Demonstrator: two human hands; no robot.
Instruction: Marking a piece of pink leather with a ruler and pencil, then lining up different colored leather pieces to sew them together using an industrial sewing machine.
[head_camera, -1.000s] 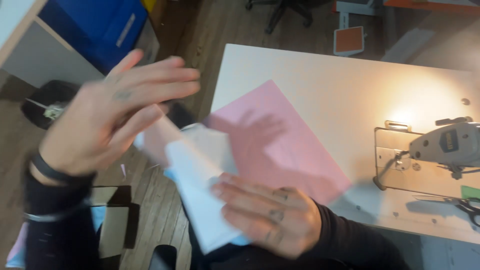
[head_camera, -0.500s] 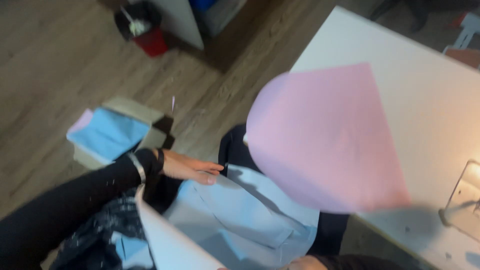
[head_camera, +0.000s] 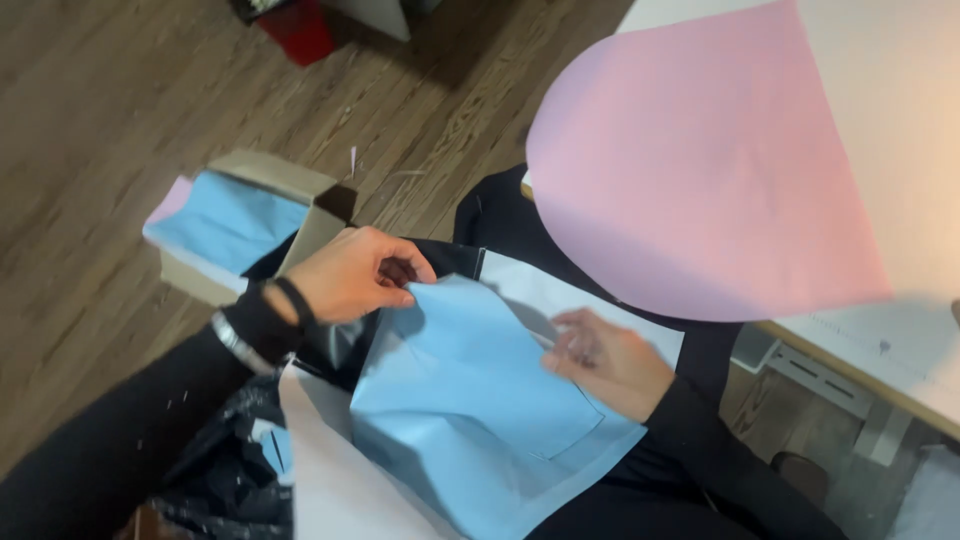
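left hand (head_camera: 355, 275) grip — blue fabric piece (head_camera: 470, 400), right hand (head_camera: 605, 362)

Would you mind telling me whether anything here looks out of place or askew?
The pink sheet hangs over the white table's near edge, curling above the person's lap. Small scraps lie on the wooden floor. The left hand and right hand hold the blue sheet.
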